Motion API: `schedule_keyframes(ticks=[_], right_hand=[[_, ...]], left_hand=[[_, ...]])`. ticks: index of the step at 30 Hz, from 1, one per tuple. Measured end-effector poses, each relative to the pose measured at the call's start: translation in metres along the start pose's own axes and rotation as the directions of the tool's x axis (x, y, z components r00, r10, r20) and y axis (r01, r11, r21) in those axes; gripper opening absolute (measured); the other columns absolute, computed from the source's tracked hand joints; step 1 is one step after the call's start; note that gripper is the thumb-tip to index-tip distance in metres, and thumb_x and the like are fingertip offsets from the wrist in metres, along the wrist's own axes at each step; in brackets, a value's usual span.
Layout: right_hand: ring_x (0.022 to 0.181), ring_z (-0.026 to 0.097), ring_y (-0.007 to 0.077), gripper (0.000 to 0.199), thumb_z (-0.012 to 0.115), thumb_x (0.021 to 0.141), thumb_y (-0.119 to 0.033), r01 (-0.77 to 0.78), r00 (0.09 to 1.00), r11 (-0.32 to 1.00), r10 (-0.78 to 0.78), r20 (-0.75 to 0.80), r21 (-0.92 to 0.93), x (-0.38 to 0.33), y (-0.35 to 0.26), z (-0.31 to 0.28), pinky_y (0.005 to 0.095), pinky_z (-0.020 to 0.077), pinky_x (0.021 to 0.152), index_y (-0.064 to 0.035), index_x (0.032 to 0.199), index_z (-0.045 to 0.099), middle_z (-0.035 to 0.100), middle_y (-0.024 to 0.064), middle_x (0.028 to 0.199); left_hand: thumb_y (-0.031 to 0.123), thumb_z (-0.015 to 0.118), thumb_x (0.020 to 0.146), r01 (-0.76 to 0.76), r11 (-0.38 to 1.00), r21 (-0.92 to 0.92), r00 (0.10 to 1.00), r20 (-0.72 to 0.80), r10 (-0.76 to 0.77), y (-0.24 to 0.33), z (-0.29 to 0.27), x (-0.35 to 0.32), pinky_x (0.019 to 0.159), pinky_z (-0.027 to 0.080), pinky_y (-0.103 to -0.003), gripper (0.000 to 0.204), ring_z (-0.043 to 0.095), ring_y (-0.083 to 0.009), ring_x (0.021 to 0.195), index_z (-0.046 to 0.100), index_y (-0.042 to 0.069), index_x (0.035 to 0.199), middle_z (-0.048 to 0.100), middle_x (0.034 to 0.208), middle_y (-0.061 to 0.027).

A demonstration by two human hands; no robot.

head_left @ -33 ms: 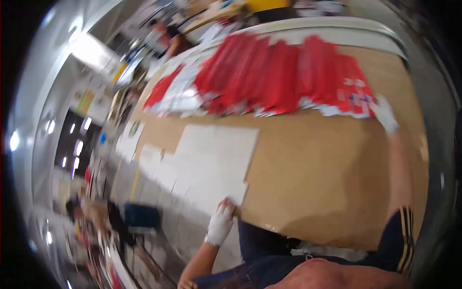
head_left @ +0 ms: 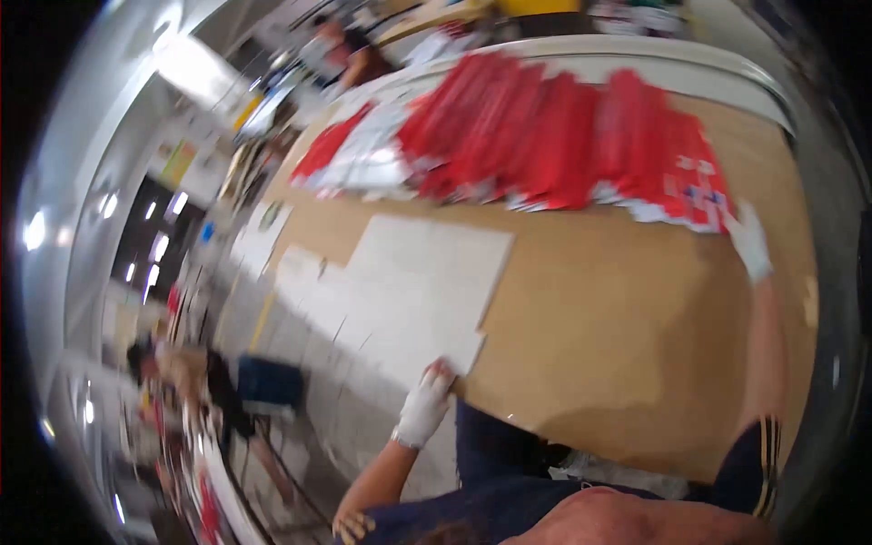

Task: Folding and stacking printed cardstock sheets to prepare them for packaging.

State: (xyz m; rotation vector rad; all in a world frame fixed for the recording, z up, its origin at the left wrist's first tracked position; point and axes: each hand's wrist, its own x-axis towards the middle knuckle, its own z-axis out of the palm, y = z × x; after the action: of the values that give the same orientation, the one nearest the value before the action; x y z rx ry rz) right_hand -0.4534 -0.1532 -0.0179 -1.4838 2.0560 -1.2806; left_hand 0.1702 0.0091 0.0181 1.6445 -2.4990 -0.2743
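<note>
A long row of overlapping flat red and white printed sheets or bags [head_left: 563, 136] lies along the far side of the brown board-topped table [head_left: 627, 318]. My right hand [head_left: 750, 243], in a white glove, reaches to the right end of this row. Its fingers are stretched out against the last red piece. At the near left, my left hand [head_left: 425, 402] wears a white glove with bare fingertips. Its fingers are curled together by the near corner of a white sheet [head_left: 422, 272] that covers the table's left part. Whatever they may hold is hidden.
A pale raised rim [head_left: 636, 59] borders the table's far side. To the left stand a blue bin [head_left: 270, 381] and a person [head_left: 195, 381]; another person [head_left: 350, 54] is beyond the far left corner. My legs [head_left: 495, 445] are close to the near edge.
The whole view has shifted slightly, so the table and red row sit a little farther right. Both hands stay at about the same spots on the table.
</note>
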Motion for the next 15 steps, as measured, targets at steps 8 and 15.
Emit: schedule_keyframes(ticks=[8, 15], right_hand=[[0.129, 0.039, 0.0305, 0.055, 0.054, 0.083, 0.0, 0.208, 0.975, 0.975, -0.2, 0.093, -0.082, -0.21, -0.109, 0.013, 0.036, 0.0275, 0.108, 0.0004, 0.137, 0.04, 0.042, 0.0181, 0.138], [0.088, 0.058, 0.0294, 0.035, 0.06, 0.076, -0.006, 0.811, 0.496, 0.575, -0.774, 0.395, 0.108, -0.333, -0.217, 0.038, 0.051, 0.0405, 0.095, -0.0055, 0.111, 0.061, 0.06, 0.0126, 0.089]], left_hand=[[0.012, 0.057, 0.083, -0.065, 0.99, 0.126, 0.914, -0.39, 0.11, 0.049, -0.058, 0.023, 0.072, 0.052, -0.036, 0.021, 0.062, -0.0268, 0.09, 0.062, 0.005, 0.103, 0.062, 0.108, -0.0088], [0.018, 0.059, 0.075, -0.669, 0.731, -0.134, 0.73, -0.304, 0.612, 0.166, -0.04, -0.028, 0.064, 0.048, -0.037, 0.015, 0.057, -0.0262, 0.081, 0.05, 0.006, 0.076, 0.05, 0.084, -0.0082]])
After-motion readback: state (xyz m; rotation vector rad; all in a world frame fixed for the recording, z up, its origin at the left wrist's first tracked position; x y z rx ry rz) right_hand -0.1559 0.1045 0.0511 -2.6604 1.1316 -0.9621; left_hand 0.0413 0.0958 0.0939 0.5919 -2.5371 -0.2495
